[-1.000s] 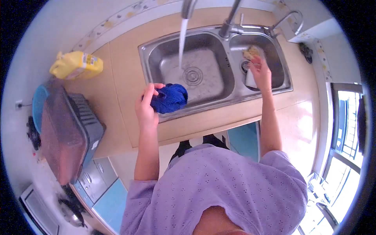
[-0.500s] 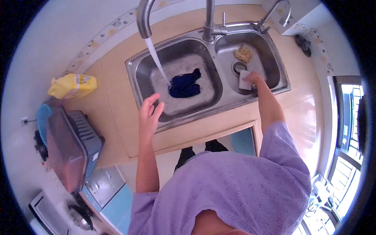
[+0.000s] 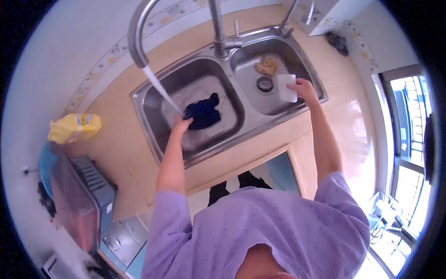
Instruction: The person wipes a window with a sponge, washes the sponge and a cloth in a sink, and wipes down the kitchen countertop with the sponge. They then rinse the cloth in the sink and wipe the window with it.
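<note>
Right hand (image 3: pixel 306 91): pinching block (image 3: pixel 285 93) edgewise, I judge leaving faces free | left hand (image 3: pixel 180 125): cloth (image 3: pixel 204 114) just ahead, probably to meet water (image 3: pixel 160 88); closure I can't tell

Two grips show, a left grip (image 3: pixel 181 124) and a right grip (image 3: pixel 304 90). At the left grip is one blue cloth (image 3: pixel 204 115); in the right grip, one white block (image 3: pixel 285 88). One bench (image 3: pixel 116 111) carries two basins: a left basin (image 3: pixel 206 74) and a right basin (image 3: pixel 289 53). Left of the right grip show one drain (image 3: pixel 265 84) and one tan pad (image 3: pixel 266 66). Beyond both grips are two taps, a big tap (image 3: pixel 135 39) and a small tap (image 3: pixel 284 25). Left of the left grip: one yellow jug (image 3: pixel 76 128), one blue bowl (image 3: pixel 45 162), one grey basket (image 3: pixel 95 179).
</note>
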Action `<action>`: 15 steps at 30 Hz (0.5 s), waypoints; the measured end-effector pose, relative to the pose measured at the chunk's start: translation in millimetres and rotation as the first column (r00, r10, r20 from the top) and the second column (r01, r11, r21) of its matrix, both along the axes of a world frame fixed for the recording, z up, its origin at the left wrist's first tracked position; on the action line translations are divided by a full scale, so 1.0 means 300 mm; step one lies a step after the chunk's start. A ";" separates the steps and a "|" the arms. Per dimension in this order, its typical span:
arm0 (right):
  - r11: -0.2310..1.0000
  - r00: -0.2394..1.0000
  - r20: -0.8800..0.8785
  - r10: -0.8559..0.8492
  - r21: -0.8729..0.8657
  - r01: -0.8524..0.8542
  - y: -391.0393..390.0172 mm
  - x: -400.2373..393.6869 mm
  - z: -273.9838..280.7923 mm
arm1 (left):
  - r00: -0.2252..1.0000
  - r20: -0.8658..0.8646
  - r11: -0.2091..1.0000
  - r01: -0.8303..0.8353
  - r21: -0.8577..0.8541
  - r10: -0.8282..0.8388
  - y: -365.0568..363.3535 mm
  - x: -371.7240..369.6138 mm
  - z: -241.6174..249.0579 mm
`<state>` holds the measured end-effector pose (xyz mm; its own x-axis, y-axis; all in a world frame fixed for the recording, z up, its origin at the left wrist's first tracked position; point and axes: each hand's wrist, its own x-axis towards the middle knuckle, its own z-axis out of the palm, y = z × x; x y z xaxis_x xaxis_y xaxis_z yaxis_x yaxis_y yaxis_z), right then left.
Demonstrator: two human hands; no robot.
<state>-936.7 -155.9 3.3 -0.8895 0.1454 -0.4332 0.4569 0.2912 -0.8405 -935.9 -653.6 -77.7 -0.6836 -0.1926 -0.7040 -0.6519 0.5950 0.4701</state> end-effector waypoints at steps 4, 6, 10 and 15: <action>0.817 0.977 -0.053 -0.208 -0.559 0.144 -0.059 0.066 0.180 | 0.995 -0.085 0.993 0.062 0.105 -0.053 0.116 -0.001 -0.122; 0.632 0.962 0.016 -0.272 -0.750 0.192 -0.088 0.071 0.181 | 0.995 -0.020 0.941 0.099 0.323 -0.097 0.190 0.022 -0.054; 0.434 0.945 0.128 -0.301 -0.864 0.256 -0.286 0.065 0.133 | 0.895 -0.150 0.859 0.446 0.251 -0.421 0.219 0.014 0.040; 0.411 0.946 0.250 -0.204 -0.856 0.315 -0.636 0.048 0.164 | 0.971 -0.196 0.687 0.049 0.725 0.138 0.290 0.050 0.394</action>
